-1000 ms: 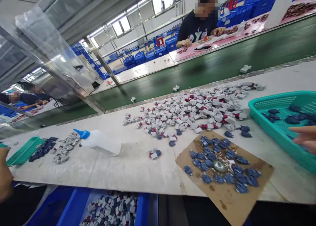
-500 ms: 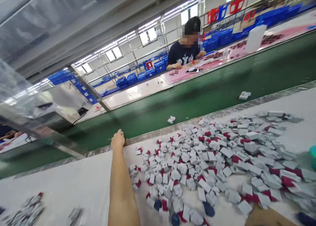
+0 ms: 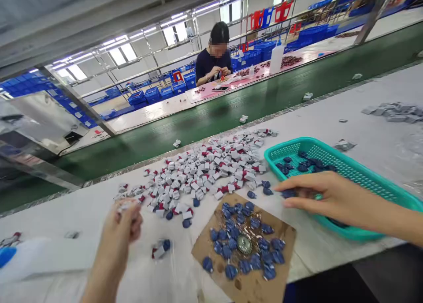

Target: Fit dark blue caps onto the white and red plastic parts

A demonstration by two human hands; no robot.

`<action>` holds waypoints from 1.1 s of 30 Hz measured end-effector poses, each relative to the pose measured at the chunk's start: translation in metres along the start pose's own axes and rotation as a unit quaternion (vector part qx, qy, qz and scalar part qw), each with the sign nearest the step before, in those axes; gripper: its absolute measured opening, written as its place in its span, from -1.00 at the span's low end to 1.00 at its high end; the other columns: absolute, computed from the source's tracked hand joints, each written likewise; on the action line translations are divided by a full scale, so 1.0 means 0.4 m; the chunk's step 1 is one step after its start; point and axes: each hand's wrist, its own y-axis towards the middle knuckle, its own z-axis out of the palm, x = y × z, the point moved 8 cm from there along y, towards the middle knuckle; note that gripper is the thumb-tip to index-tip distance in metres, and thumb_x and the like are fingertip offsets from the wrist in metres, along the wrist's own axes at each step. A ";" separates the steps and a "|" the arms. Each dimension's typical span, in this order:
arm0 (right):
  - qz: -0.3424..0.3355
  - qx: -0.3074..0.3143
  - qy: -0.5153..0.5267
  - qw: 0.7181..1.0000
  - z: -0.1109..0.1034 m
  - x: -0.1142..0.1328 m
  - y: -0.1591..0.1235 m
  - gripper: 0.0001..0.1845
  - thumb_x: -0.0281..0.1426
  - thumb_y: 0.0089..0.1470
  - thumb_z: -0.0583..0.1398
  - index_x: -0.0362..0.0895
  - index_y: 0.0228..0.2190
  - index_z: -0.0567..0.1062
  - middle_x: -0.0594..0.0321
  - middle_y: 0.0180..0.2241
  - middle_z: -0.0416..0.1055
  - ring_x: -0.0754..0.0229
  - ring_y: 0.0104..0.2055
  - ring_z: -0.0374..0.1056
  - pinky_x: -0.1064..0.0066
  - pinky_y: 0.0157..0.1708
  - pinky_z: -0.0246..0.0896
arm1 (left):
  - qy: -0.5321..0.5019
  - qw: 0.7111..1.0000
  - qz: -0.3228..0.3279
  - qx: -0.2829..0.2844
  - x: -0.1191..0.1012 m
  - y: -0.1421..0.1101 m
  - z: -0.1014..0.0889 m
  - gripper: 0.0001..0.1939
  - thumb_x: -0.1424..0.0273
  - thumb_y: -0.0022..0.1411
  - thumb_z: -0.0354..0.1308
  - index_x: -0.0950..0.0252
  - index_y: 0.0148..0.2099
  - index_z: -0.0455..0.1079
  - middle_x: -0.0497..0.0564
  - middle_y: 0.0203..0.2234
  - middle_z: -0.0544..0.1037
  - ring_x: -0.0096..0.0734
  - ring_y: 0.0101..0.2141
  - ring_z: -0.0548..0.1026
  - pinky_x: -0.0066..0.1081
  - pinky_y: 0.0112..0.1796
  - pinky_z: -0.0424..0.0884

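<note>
A light pinch suits the rounded dark-blue piece (image 3: 288,193) held between the right hand's (image 3: 319,192) slightly parted fingertips at the green plastic mesh basket's (image 3: 363,179) left edge, while blur hides the half-curled left hand's (image 3: 123,223) grip.

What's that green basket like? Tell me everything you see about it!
The green basket is long and shallow, with rounded corners, a rim and walls full of little holes; it looks like plastic. It sits upright on the pale table, right of the brown sheet, its right end reaching the picture's edge. Dark blue pieces lie inside. The right hand is over it, hiding part; whether it touches the rim isn't clear.
</note>
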 end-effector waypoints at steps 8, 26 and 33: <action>-0.209 0.025 -0.011 0.977 0.186 0.189 -0.040 -0.64 -0.29 0.22 0.01 -0.11 -0.04 0.44 0.16 -0.30 0.49 0.18 -0.29 0.40 0.41 -0.33 0.28 | -0.365 0.902 -0.222 0.067 0.217 -0.428 0.140 -0.57 0.17 -0.27 0.41 0.25 -0.37 0.37 -0.17 -0.62 0.32 -0.70 -0.71 0.15 -0.76 -0.79 -0.04; -0.229 0.166 -0.185 0.941 0.314 0.224 -0.007 -0.83 -0.37 0.21 -0.02 -0.13 -0.40 0.29 0.23 -0.47 0.34 0.24 -0.47 0.25 0.44 -0.47 0.07 | -0.392 0.890 -0.229 -0.049 0.309 -0.483 0.156 -0.51 0.29 -0.46 0.55 0.25 -0.34 0.60 0.05 -0.48 0.63 -0.38 -0.45 0.60 -0.62 -0.55 0.46; -0.166 0.171 0.025 0.971 0.289 0.281 -0.095 -0.85 -0.31 0.21 0.05 -0.11 -0.33 0.35 0.32 -0.50 0.34 0.32 -0.52 0.24 0.54 -0.55 0.14 | -0.436 0.878 -0.194 -0.031 0.231 -0.487 0.211 -0.59 0.37 -0.46 0.55 0.21 -0.42 0.58 -0.04 -0.54 0.63 -0.47 -0.48 0.60 -0.65 -0.40 0.49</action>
